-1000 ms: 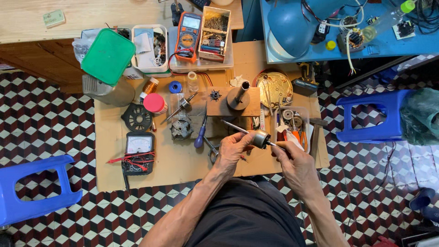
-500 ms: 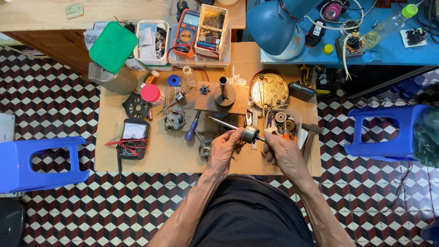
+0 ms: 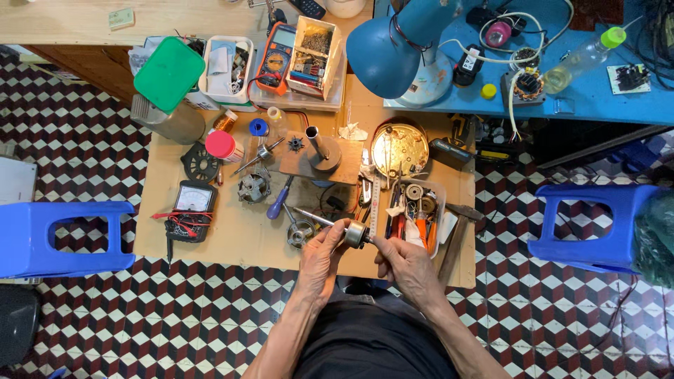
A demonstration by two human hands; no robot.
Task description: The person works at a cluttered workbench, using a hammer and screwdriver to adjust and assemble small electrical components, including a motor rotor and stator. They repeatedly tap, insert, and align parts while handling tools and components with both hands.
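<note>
My left hand [image 3: 323, 251] and my right hand [image 3: 405, 264] both grip a small motor rotor [image 3: 356, 233], a metal cylinder on a thin shaft that points up and left. I hold it just above the near edge of a low board table [image 3: 232, 238]. Under the shaft lies a round metal motor cover [image 3: 301, 232]. A blue-handled screwdriver [image 3: 280, 198] lies to the left of it. A clear tray of pliers and small tools [image 3: 419, 210] sits just right of my hands.
A wooden block with an upright metal tube [image 3: 317, 151], a motor housing [image 3: 253, 187], an analog meter with red leads [image 3: 194, 203], an orange multimeter [image 3: 275, 49], a green-lidded can [image 3: 168, 77], a blue desk lamp [image 3: 393, 45], a hammer [image 3: 456, 231]. Blue stools [image 3: 63, 238] [image 3: 604, 224] flank the table.
The view has shifted slightly. My hands with the rotor have come a little nearer to me and down, and the rotor has turned a bit in my fingers.
</note>
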